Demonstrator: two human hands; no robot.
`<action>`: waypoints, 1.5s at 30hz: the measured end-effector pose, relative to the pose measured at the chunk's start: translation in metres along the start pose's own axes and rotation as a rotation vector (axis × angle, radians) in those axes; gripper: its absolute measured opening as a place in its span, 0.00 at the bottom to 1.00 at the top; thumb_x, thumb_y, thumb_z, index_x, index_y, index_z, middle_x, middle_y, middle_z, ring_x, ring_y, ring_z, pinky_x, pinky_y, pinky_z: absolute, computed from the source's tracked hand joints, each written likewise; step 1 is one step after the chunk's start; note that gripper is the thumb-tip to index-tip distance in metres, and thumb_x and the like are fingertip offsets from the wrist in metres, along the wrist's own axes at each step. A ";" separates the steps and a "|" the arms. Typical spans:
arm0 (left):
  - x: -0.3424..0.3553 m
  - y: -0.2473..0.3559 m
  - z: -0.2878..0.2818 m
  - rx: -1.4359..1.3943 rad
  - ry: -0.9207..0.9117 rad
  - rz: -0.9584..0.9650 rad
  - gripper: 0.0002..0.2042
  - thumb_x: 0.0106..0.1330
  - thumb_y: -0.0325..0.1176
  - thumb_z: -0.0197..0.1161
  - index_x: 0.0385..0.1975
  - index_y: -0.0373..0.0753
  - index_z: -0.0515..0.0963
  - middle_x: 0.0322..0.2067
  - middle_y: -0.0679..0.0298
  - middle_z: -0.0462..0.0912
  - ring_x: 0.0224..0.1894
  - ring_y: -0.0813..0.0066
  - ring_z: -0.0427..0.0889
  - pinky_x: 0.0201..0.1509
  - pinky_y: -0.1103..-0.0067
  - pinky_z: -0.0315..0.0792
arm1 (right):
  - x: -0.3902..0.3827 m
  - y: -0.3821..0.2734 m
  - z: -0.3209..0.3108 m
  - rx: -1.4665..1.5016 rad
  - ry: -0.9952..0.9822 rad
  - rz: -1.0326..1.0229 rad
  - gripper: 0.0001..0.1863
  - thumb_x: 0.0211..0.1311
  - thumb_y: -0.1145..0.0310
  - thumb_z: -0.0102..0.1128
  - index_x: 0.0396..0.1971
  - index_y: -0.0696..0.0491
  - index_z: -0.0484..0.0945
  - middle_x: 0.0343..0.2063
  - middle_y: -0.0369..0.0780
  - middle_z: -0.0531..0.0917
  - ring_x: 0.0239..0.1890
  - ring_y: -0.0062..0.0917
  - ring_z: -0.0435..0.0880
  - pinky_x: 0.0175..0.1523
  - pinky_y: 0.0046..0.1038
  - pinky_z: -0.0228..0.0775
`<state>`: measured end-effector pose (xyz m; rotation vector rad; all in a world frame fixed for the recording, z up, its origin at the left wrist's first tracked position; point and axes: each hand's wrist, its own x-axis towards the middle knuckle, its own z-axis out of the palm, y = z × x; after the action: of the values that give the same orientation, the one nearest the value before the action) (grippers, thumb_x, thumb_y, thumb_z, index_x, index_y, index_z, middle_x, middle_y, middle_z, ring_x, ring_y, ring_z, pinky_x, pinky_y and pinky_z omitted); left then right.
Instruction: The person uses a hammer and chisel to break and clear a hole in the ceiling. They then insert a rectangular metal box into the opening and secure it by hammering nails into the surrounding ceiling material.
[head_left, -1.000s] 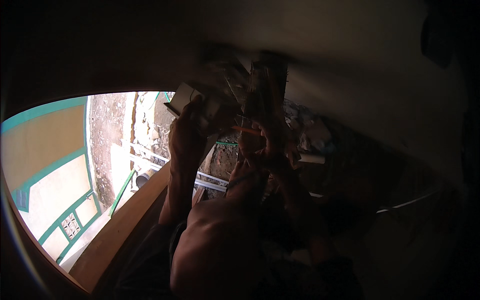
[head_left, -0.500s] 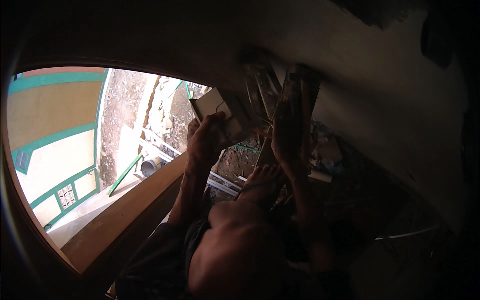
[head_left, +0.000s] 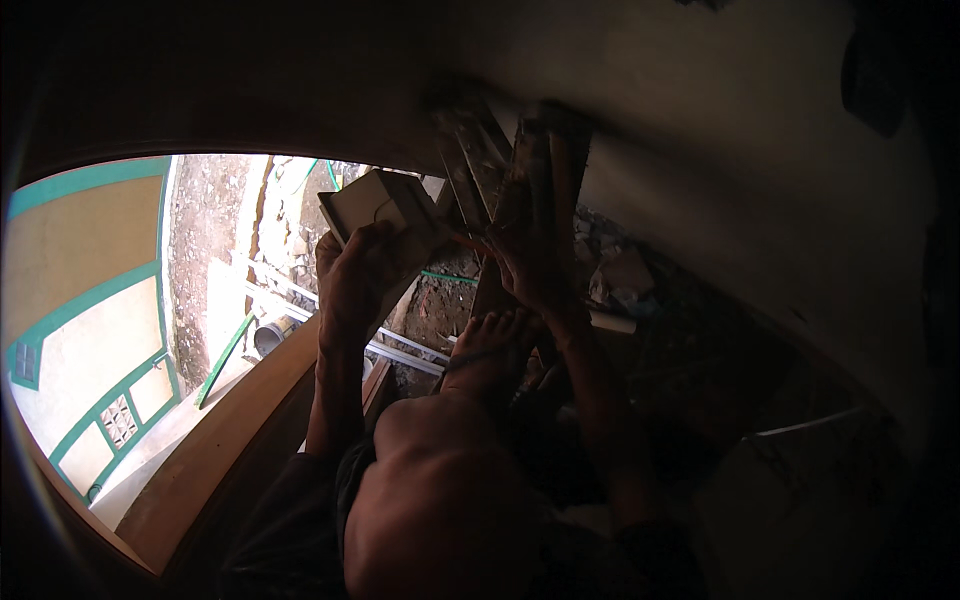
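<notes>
My left hand (head_left: 347,270) grips a pale, boxy piece (head_left: 384,208) with flat faces and a thin curved dark line on one of them. The thumb lies on its face and the other fingers go behind it. To its right, my right hand (head_left: 537,268) has its fingers closed on a thin orange stick-like tool (head_left: 466,241), whose end points at the pale piece. Shadow hides most of that grip. Just beyond the right hand stand dark wooden planks (head_left: 535,170). My bare foot (head_left: 490,345) rests below the hands.
A broad wooden beam (head_left: 225,440) runs along the opening at left. Outside it lie a bucket (head_left: 270,335), a green strip (head_left: 225,362) and white strips (head_left: 405,355). Rubble (head_left: 620,275) covers ground right of the planks. A pale wall surface (head_left: 760,180) slopes at right.
The view has shifted, so both hands, the pale piece and the surroundings appear further left. Both grips look the same, and the orange tool stays beside the piece.
</notes>
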<state>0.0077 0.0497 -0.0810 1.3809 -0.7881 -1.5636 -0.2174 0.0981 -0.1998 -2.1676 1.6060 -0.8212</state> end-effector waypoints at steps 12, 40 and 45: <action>-0.001 0.013 0.003 0.198 -0.006 0.030 0.11 0.59 0.32 0.62 0.36 0.31 0.80 0.30 0.61 0.84 0.29 0.76 0.83 0.34 0.80 0.77 | 0.013 0.015 -0.024 1.240 0.103 0.830 0.10 0.69 0.64 0.53 0.42 0.56 0.73 0.26 0.33 0.75 0.19 0.09 0.64 0.20 0.17 0.55; 0.006 -0.034 0.053 -0.316 -0.198 -0.067 0.11 0.66 0.33 0.58 0.39 0.31 0.78 0.30 0.63 0.83 0.28 0.81 0.81 0.31 0.81 0.77 | -0.015 -0.079 -0.149 1.007 0.400 0.391 0.20 0.65 0.51 0.55 0.36 0.55 0.73 0.44 0.40 0.68 0.26 0.25 0.77 0.28 0.25 0.73; 0.005 -0.061 0.048 -0.086 -0.252 0.072 0.13 0.67 0.35 0.59 0.40 0.29 0.77 0.32 0.60 0.83 0.32 0.76 0.83 0.32 0.80 0.78 | -0.005 -0.101 -0.134 0.568 0.415 0.043 0.14 0.67 0.70 0.44 0.46 0.64 0.67 0.44 0.53 0.77 0.39 0.36 0.83 0.45 0.34 0.77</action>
<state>-0.0518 0.0663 -0.1288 1.0951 -0.8992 -1.7155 -0.2239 0.1457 -0.0393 -1.6238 1.3494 -1.5687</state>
